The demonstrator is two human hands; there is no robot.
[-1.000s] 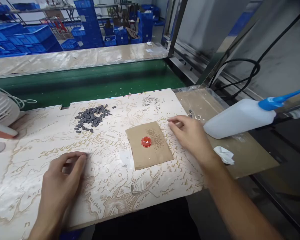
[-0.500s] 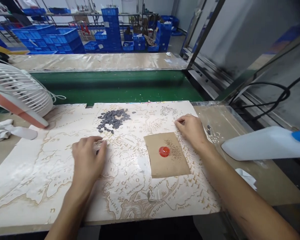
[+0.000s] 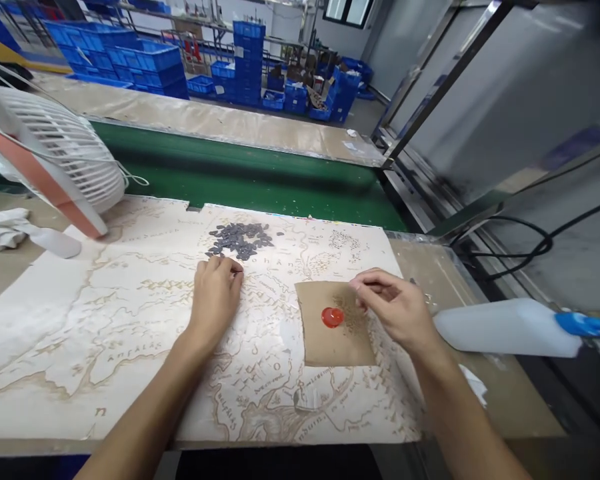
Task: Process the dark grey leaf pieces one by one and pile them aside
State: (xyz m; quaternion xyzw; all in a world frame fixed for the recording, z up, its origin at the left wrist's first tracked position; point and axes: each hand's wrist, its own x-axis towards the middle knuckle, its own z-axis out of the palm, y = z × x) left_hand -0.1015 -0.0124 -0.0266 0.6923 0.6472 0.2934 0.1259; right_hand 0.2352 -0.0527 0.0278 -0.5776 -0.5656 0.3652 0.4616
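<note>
Cardboard (image 3: 330, 350) | right hand (image 3: 399, 308) at corner, fingers bent | left hand (image 3: 215, 292) palm-down

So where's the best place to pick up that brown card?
Probably pinch the left edge of the brown card, coming from the left: it lies flat and that edge is bare, while the red blob sits mid-card and specks dot its right half.

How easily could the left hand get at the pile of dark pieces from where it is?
Quite easily, it seems: the left hand is right by the near edge of the pile of dark pieces, and nothing visible stands between them.
</note>
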